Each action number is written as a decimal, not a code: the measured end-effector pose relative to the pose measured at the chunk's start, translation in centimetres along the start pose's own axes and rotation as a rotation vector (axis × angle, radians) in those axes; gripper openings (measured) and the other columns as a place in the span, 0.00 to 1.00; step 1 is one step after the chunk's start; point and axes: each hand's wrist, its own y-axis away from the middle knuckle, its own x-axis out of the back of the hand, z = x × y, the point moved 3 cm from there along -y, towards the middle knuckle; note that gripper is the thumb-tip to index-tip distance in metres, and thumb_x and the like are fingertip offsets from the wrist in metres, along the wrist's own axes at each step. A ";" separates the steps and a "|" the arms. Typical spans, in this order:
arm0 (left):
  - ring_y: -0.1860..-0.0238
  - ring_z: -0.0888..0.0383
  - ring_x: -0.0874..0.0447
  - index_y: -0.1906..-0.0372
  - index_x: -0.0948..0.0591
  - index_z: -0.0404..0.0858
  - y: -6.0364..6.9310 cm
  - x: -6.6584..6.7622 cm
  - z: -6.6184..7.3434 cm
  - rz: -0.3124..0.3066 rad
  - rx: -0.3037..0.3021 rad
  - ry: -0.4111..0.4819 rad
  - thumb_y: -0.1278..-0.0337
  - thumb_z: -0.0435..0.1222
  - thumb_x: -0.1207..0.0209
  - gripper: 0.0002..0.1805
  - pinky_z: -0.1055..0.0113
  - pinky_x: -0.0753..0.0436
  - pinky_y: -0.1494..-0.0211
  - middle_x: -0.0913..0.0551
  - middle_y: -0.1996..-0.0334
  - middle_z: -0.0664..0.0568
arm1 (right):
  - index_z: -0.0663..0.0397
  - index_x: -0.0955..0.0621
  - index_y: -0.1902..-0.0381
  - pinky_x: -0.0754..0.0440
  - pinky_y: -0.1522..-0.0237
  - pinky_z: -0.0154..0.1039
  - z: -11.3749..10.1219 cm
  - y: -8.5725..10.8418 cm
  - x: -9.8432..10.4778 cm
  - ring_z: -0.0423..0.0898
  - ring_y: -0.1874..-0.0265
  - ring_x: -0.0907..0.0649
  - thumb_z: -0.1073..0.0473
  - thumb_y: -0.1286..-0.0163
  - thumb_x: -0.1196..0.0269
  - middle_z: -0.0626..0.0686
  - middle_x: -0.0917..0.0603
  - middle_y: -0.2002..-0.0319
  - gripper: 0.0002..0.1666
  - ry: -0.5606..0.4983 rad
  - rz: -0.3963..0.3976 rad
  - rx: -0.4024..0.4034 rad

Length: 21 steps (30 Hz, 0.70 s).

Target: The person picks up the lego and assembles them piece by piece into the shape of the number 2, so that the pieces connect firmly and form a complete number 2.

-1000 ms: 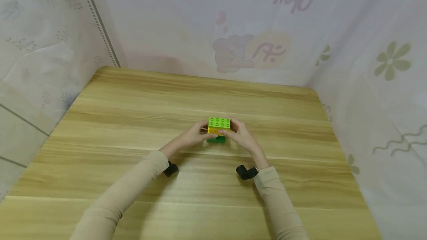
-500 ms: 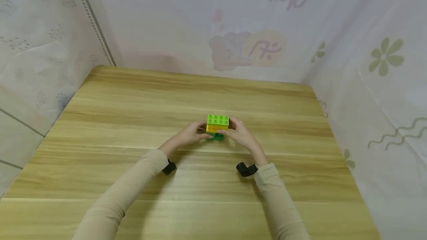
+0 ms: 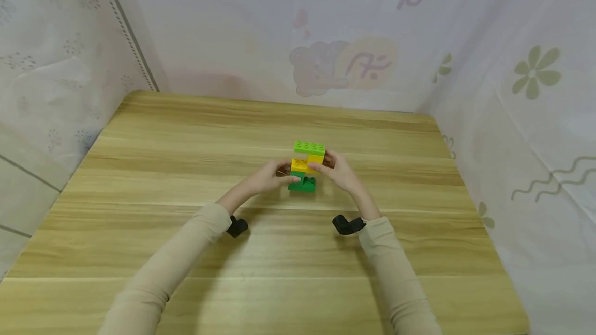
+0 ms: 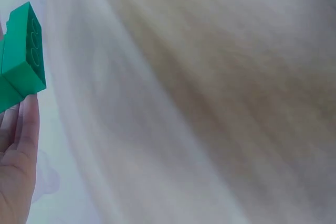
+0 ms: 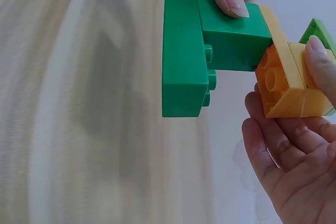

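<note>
A stepped stack of toy building blocks is held between both hands over the wooden table. At its bottom is a long dark green block (image 3: 301, 187), with a smaller green block (image 5: 231, 45) joined to it. A thin yellow-orange block (image 3: 298, 165), a yellow block (image 3: 317, 160) and a light green studded plate (image 3: 309, 147) make up the upper part. My left hand (image 3: 266, 177) pinches the smaller green block, thumb in front. My right hand (image 3: 343, 172) grips the yellow block, its thumb on the near face. In the left wrist view only a green block end (image 4: 25, 51) shows.
Beneath the hands lies a wood-grain table (image 3: 209, 138). Printed pale cloth (image 3: 223, 30) hangs behind and at both sides. Black angled pieces (image 3: 348, 225) are worn at both wrists.
Both hands have raised and tilted the stack, so the light green plate stands higher and further right. The gap under it and the yellow-orange block's top now show.
</note>
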 end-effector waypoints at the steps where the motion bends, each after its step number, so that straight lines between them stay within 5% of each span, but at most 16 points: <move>1: 0.53 0.52 0.21 0.46 0.27 0.34 0.1 0.1 0.3 0.002 -0.009 0.001 0.41 0.41 0.43 0.21 0.60 0.22 0.46 0.19 0.55 0.44 | 0.59 0.30 0.43 0.24 0.48 0.54 -0.3 0.0 0.1 0.52 0.53 0.20 0.55 0.36 0.41 0.62 0.20 0.51 0.25 0.004 -0.002 0.002; 10: 0.55 0.52 0.21 0.45 0.29 0.31 0.3 0.5 1.2 0.023 0.008 0.016 0.42 0.41 0.43 0.24 0.61 0.21 0.49 0.19 0.56 0.42 | 0.66 0.31 0.42 0.22 0.49 0.49 -3.6 0.6 0.3 0.55 0.52 0.20 0.60 0.34 0.44 0.65 0.22 0.49 0.24 0.028 -0.011 0.019; 14: 0.55 0.52 0.21 0.46 0.28 0.32 0.4 0.6 1.4 0.030 0.021 0.030 0.42 0.42 0.43 0.23 0.61 0.21 0.49 0.19 0.56 0.42 | 0.64 0.30 0.43 0.21 0.49 0.45 -3.2 0.3 0.4 0.53 0.52 0.20 0.56 0.33 0.44 0.63 0.21 0.49 0.25 0.046 0.002 0.038; 21: 0.56 0.53 0.22 0.44 0.30 0.32 0.6 0.9 2.0 0.040 0.027 0.004 0.40 0.44 0.45 0.24 0.62 0.21 0.50 0.20 0.55 0.43 | 0.67 0.31 0.42 0.25 0.46 0.52 -5.0 0.8 0.4 0.57 0.50 0.21 0.58 0.31 0.46 0.67 0.22 0.48 0.24 0.042 0.019 0.028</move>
